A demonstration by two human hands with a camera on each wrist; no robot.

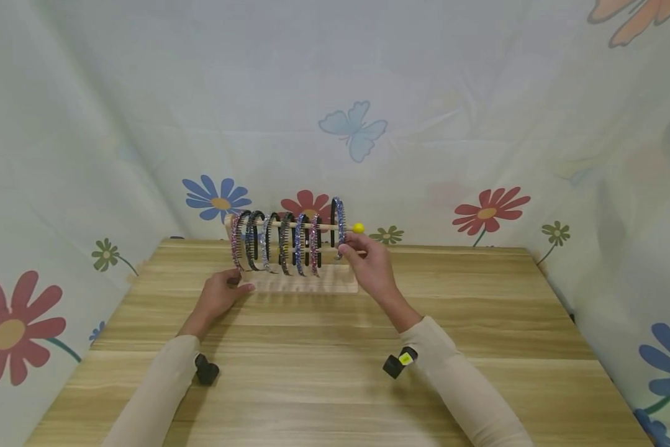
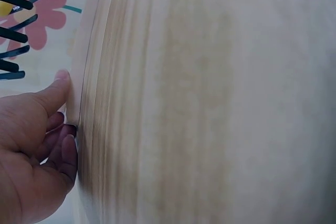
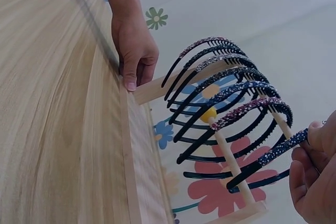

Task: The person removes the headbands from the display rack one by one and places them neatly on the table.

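Observation:
A pale wooden headband stand [image 1: 307,285] is set toward the back of the table, with several glittery toothed headbands [image 1: 283,245] hung along its rods in pink, black, silver and blue. Out by the rod's right end, my right hand [image 1: 375,270] pinches a blue glitter headband [image 1: 341,218] between thumb and fingers. This headband loops around the rods, a gap apart from the pink headband [image 3: 247,111] beside it. At the stand's left end my left hand [image 1: 220,295] grips the base corner, thumb [image 3: 130,84] on the wood and fingers curled in by the end.
A yellow ball [image 1: 359,228] caps the upper rod at its right end. The wood-grain table [image 1: 312,385] runs back to a cloth backdrop [image 1: 435,167] with printed flowers and butterflies. Black wrist cameras [image 1: 207,370] sit at both sleeves.

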